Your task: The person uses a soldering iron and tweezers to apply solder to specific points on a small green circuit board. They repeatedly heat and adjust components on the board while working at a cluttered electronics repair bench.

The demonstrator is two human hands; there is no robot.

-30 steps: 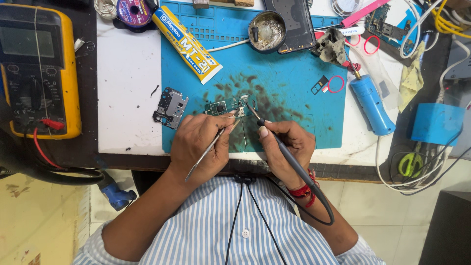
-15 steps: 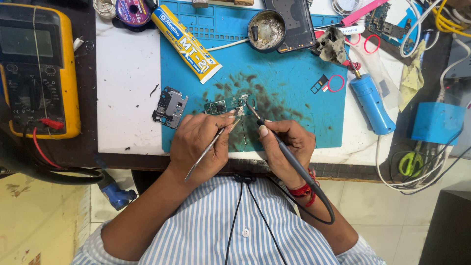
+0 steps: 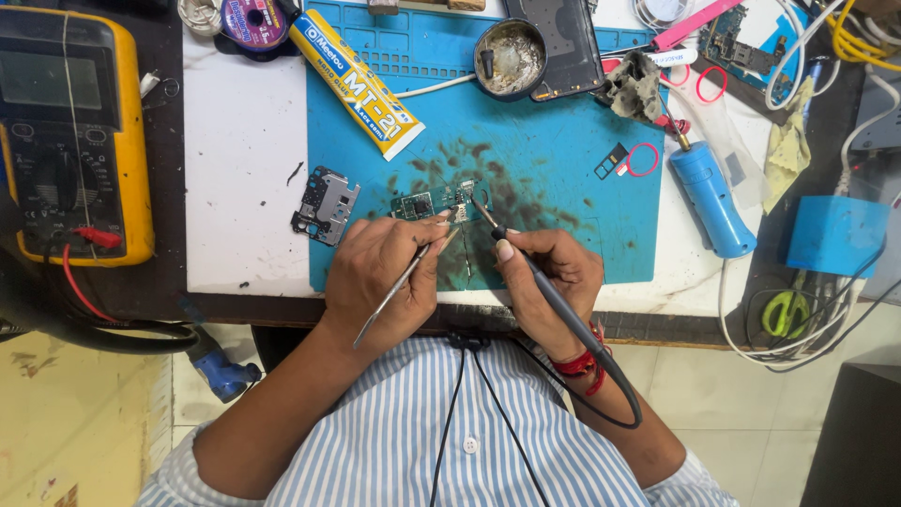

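Two tools are held over one small green circuit board, which lies flat on a blue rubbery mat smudged with dark residue. Thin metal tweezers are pinched in the grip of the left hand, their points touching the board's right end. A slim black soldering iron is clasped pen-style in the right hand, its tip set on the same end. Just left of the board, a grey metal shield plate rests at the mat's edge. Farther out on the white bench are a yellow glue tube, a round flux tin, a blue cylindrical tool and a yellow-cased multimeter.
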